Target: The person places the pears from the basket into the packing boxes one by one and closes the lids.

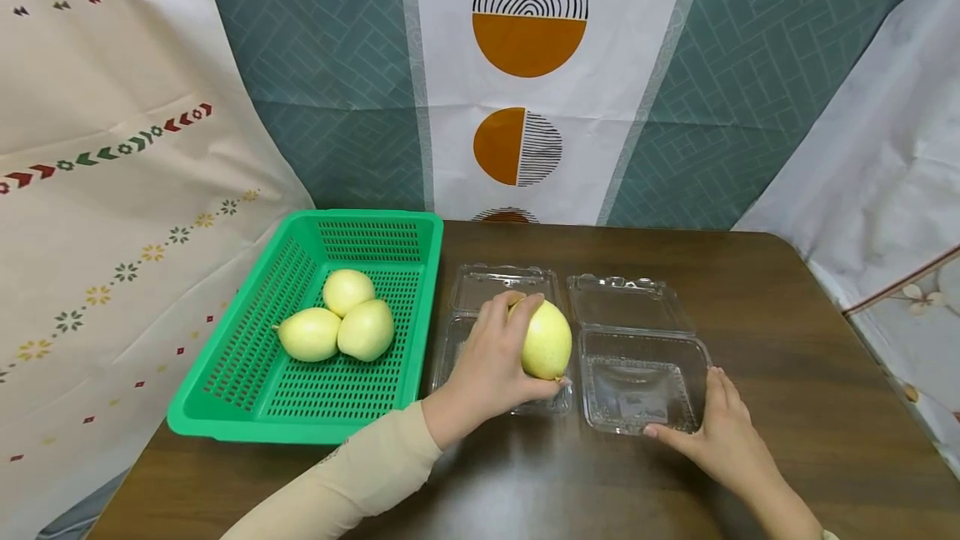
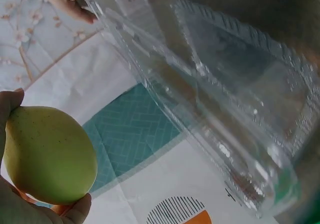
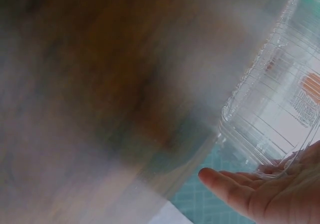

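My left hand [image 1: 491, 352] grips a yellow-green pear [image 1: 546, 342] from above, over the left clear plastic clamshell box [image 1: 459, 336]. Fingers and thumb wrap the sides of the pear [image 2: 52, 156] in the left wrist view. The right clamshell box [image 1: 637, 382] lies with its lid [image 1: 630, 307] folded back and nothing in its base. At the near right corner of that box, my right hand [image 1: 723, 436] touches it, thumb at the front rim and fingers along the right side. The right wrist view shows this hand [image 3: 280, 191] with fairly straight fingers against the clear wall.
A green slotted basket [image 1: 300, 430] stands on the left of the brown table [image 1: 780, 315], with three pears [image 1: 366, 330] inside. The left box's lid [image 1: 502, 282] is also folded back. Patterned cloth [image 1: 330, 65] hangs behind the table and at both sides.
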`<state>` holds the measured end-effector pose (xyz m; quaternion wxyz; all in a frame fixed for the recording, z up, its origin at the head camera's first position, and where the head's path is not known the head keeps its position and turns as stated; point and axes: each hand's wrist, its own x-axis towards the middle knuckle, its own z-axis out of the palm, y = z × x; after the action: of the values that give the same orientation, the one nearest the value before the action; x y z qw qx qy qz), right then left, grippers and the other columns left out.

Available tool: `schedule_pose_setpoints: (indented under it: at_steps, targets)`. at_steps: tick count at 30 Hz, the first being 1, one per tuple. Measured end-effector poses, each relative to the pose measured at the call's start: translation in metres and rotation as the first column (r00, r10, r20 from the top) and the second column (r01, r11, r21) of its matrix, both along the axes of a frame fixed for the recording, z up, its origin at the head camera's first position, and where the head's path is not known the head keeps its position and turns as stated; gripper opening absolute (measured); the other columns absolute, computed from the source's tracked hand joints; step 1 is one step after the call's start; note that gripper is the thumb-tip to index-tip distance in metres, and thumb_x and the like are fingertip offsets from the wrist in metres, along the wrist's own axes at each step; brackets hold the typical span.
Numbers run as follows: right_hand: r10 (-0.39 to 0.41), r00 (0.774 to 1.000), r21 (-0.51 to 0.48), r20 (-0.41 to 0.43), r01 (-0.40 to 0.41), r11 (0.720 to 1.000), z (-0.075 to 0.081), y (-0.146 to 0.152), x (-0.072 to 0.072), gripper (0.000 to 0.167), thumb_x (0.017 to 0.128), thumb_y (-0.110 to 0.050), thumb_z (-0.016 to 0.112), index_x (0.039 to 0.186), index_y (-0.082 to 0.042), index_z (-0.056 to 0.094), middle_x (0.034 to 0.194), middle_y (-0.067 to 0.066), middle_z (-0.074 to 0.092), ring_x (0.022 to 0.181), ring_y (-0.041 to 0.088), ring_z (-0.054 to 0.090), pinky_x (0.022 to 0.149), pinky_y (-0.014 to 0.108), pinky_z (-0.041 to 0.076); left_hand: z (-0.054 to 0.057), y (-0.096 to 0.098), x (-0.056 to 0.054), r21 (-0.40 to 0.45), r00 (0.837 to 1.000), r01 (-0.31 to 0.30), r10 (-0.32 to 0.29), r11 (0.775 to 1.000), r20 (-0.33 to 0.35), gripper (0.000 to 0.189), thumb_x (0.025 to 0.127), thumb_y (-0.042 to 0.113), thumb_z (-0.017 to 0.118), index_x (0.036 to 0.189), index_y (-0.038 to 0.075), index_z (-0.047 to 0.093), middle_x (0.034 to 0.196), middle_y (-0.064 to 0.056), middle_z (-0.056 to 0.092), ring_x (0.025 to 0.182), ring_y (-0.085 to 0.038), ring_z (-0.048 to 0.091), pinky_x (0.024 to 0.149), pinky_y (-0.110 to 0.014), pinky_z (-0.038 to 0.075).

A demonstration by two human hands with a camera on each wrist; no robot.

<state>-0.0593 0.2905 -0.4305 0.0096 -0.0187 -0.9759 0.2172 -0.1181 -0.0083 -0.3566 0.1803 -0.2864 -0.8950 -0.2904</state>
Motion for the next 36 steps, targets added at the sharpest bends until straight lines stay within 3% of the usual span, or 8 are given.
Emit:
schedule_pose_setpoints:
  at_steps: [17,36]
  targets:
    - [0.004,1.000,0.006,0.002,-0.004,1.000,-0.001,0.000,0.000,0.125,0.069,-0.058,0.076,0.139,0.023,0.011,0.140,0.047,0.018,0.120,0.066,0.027,0.081,0.074,0.037,-0.015,0.023,0.008,-0.017,0.995,0.056,-0.054,0.998,0.079,0.091,0.058,0.042,0.087,0.132,0.011,0.044,0.122,-0.013,0.048,0.110,-0.026,0.049,0.082,-0.037,0.052]
    - [0.005,1.000,0.003,-0.016,-0.005,1.000,-0.002,0.002,0.001,0.126,0.068,-0.058,0.077,0.140,0.022,0.011,0.140,0.047,0.019,0.120,0.067,0.028,0.080,0.073,0.038,-0.034,0.043,0.005,-0.036,0.994,0.088,-0.085,0.995,0.068,0.093,0.057,0.048,0.087,0.131,0.013,0.044,0.120,-0.012,0.049,0.109,-0.025,0.050,0.085,-0.034,0.051]
